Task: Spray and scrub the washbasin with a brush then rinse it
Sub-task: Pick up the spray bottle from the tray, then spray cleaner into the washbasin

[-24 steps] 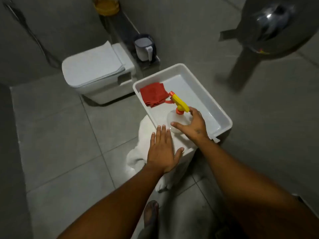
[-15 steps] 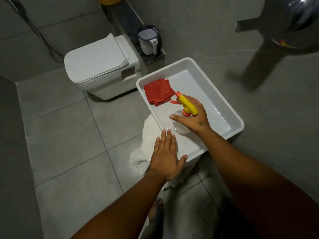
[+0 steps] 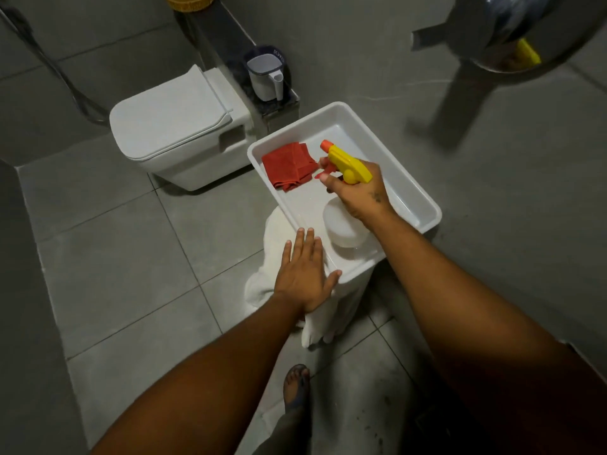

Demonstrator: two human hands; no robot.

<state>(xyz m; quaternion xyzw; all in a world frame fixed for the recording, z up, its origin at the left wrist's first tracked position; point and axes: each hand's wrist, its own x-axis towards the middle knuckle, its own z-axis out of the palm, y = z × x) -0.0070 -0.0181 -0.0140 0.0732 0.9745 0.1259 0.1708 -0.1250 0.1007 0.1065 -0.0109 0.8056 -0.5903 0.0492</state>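
A white rectangular washbasin [image 3: 410, 188] stands on a white pedestal in the middle of the view. My right hand [image 3: 359, 192] grips the neck of a clear spray bottle [image 3: 343, 229] with a yellow and orange trigger head, held tilted over the basin, nozzle pointing toward the far left corner. A folded red cloth [image 3: 289, 165] lies in that corner of the basin. My left hand [image 3: 303, 274] rests flat with fingers spread on the near left rim. No brush is visible.
A white toilet [image 3: 174, 126] with its lid shut stands to the left of the basin. A white jug [image 3: 266, 77] sits on a dark ledge behind. A chrome fixture [image 3: 512, 31] hangs at the top right. Grey tiled floor surrounds the pedestal; my foot [image 3: 295, 385] is below.
My right hand has lifted and tilted the spray bottle, shifting its grip up to the trigger head. My left hand stays on the rim.
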